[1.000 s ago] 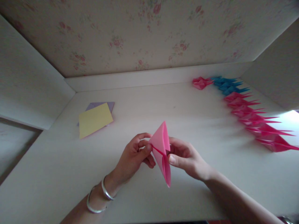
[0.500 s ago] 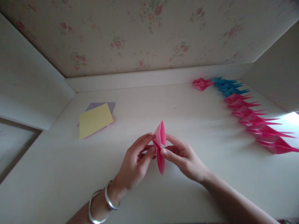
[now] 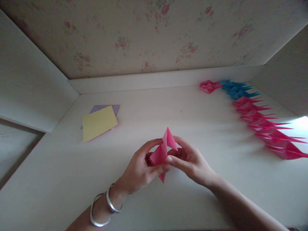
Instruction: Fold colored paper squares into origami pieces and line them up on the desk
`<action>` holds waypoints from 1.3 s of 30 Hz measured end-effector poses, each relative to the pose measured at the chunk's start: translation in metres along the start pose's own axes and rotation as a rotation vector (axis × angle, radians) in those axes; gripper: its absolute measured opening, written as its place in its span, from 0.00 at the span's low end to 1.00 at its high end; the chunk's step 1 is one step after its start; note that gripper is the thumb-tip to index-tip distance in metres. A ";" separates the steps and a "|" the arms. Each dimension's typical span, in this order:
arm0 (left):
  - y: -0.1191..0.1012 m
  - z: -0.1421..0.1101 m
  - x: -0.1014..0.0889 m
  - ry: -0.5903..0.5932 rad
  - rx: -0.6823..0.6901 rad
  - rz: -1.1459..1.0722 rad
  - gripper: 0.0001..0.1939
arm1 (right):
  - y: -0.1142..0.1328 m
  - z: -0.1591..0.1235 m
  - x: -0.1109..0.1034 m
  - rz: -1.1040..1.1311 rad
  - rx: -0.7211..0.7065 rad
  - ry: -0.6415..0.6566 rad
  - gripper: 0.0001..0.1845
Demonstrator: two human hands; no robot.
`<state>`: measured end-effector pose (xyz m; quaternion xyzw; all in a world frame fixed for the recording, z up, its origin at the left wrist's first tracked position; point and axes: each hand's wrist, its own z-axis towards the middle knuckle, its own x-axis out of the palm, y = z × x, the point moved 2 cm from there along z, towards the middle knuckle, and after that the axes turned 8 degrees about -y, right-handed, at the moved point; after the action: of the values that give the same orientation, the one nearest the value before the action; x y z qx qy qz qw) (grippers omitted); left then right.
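Note:
A partly folded sheet of pink origami paper [image 3: 159,155] is held between both hands above the white tabletop. Its flaps stand apart, with one point up and another down. My left hand [image 3: 141,166] is closed on its left side, thumb across the lower front and index finger at the upper edge. From the right, my right hand [image 3: 190,162] pinches it, thumb on the middle edge and fingers behind the right flap. The tips of several fingers are hidden behind the paper. Two silver bangles [image 3: 109,200] circle my left wrist.
Yellow paper [image 3: 99,123] lies over purple paper [image 3: 115,109] at the left. Along the right side runs a row of folded pink paper pieces [image 3: 285,149] and blue ones [image 3: 237,89], with another pink piece [image 3: 209,86] by the back ledge. White panels flank the tabletop [image 3: 149,109].
The pink paper has gone from a cone-like, flared shape to one with flaps spread to left and right. My left thumb has moved right across its front; my right hand stays nearly in place.

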<state>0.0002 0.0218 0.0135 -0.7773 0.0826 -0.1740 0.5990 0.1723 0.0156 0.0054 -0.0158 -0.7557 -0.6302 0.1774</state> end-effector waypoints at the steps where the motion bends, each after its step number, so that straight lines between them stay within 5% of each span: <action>1: 0.000 0.000 0.000 0.015 -0.013 -0.019 0.30 | 0.000 0.000 -0.001 -0.015 0.000 -0.005 0.28; 16: -0.001 0.001 -0.003 0.048 -0.020 -0.138 0.23 | 0.000 -0.001 -0.003 -0.168 -0.015 -0.067 0.27; 25: -0.001 -0.003 0.002 0.053 -0.028 -0.144 0.27 | 0.001 -0.009 -0.007 -0.817 -0.511 -0.284 0.18; 30: 0.006 0.004 0.000 -0.090 -0.129 -0.252 0.14 | -0.004 -0.006 -0.003 -0.881 -0.477 -0.422 0.05; 36: 0.013 0.011 -0.007 -0.325 -0.134 -0.323 0.13 | -0.006 -0.004 0.000 -0.904 -0.602 -0.362 0.08; 39: 0.015 0.011 -0.006 -0.284 -0.183 -0.318 0.13 | -0.004 -0.004 -0.002 -0.880 -0.665 -0.304 0.11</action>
<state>-0.0001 0.0298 -0.0040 -0.8483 -0.1105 -0.1470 0.4966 0.1744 0.0109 0.0013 0.1549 -0.4691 -0.8393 -0.2268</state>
